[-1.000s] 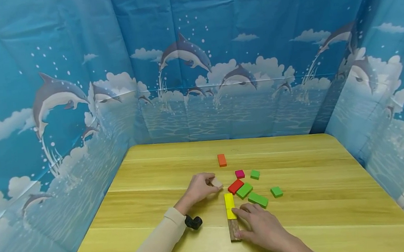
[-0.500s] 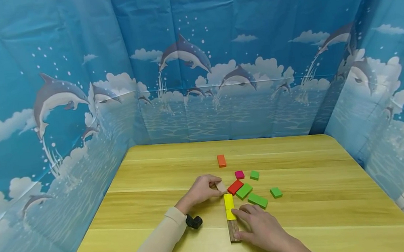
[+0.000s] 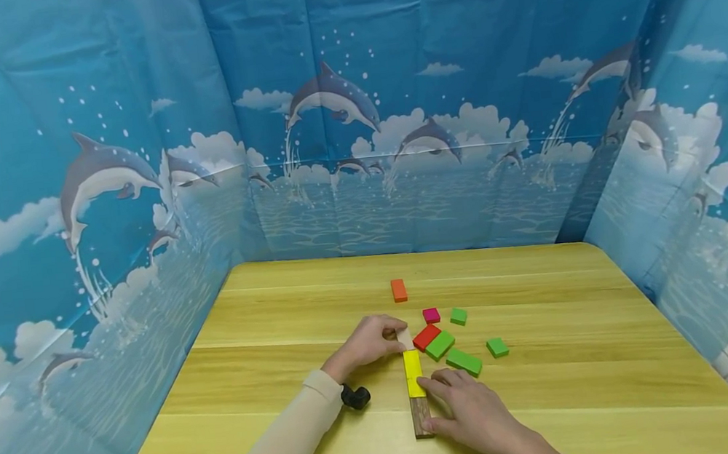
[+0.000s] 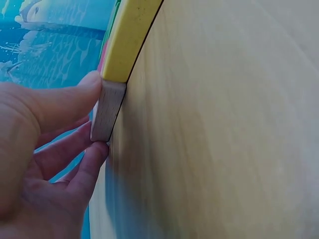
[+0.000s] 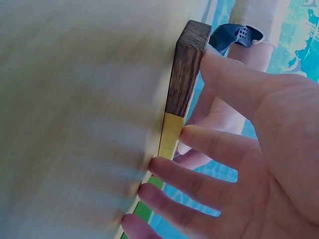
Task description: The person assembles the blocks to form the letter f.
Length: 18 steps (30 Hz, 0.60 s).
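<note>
Thumb and fingers of my left hand (image 3: 367, 343) pinch a pale wooden block (image 3: 405, 338), which lines up against the far end of a yellow strip (image 3: 412, 365). In the left wrist view the pale block (image 4: 107, 112) meets the yellow end, both low along the tabletop. A dark brown wooden block (image 3: 420, 415) continues the row at the near end. Beside it, my right hand (image 3: 473, 405) lies with spread fingers; its thumb touches the brown block and its index fingertip the yellow strip. The right wrist view shows that thumb at the brown block's (image 5: 187, 74) edge.
Right of the row lie a red block (image 3: 426, 337) and two longer green blocks (image 3: 440, 345). Farther out are a magenta block (image 3: 431, 315), two small green blocks (image 3: 497, 347) and an orange block (image 3: 399, 291). Dolphin-print curtains (image 3: 401, 201) surround the wooden table (image 3: 278, 294).
My left hand has brought the pale block rightward and turned it straight onto the yellow strip's far end. The red block has shifted slightly right. My right hand has stayed in place.
</note>
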{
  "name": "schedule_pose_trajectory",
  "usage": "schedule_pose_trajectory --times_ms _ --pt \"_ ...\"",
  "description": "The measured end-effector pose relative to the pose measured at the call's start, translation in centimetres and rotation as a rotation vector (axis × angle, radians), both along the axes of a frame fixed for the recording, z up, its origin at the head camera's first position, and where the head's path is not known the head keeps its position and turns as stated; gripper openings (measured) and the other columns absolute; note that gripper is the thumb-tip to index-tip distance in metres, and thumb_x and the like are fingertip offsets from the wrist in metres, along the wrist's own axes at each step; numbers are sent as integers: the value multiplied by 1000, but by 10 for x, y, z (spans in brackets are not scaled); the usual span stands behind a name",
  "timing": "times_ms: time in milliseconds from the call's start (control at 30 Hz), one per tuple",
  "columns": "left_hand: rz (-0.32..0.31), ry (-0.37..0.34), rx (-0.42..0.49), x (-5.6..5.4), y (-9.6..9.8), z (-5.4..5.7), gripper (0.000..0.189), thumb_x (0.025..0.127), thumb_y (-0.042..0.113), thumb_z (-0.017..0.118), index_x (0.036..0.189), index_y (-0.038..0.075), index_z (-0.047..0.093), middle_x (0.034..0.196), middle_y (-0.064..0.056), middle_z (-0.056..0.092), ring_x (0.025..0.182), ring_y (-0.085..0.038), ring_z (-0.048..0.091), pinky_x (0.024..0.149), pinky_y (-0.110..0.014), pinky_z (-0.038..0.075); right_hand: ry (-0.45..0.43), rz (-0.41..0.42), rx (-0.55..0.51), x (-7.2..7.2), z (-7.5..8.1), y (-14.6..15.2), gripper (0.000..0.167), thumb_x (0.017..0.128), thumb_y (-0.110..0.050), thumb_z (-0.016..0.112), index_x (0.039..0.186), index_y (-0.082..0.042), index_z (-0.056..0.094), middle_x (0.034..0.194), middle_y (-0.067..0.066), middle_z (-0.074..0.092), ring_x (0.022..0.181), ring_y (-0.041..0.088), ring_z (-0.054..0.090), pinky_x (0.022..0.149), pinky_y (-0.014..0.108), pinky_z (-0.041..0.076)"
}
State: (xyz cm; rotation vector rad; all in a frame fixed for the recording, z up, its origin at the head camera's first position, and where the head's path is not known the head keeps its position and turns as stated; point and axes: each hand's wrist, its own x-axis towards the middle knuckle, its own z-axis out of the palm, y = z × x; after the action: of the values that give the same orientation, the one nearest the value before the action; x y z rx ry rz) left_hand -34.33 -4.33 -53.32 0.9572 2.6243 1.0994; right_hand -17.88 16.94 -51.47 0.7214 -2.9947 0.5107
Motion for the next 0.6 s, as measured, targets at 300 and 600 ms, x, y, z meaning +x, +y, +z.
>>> schedule_pose_trajectory --times_ms 300,600 --pt "29 34 -27 3 9 -1 45 92 20 76 134 9 67 131 -4 66 115 -14 61 94 -28 51 14 3 -10 1 0 0 67 87 -55 72 141 -16 61 133 6 58 122 28 53 93 53 49" --pt "34 44 -38 4 15 -2 44 94 21 74 135 8 65 132 -4 65 119 -18 59 96 -31 50 29 2 -18 1 -2 0 67 87 -55 72 140 -16 61 132 7 59 122 29 53 93 53 49"
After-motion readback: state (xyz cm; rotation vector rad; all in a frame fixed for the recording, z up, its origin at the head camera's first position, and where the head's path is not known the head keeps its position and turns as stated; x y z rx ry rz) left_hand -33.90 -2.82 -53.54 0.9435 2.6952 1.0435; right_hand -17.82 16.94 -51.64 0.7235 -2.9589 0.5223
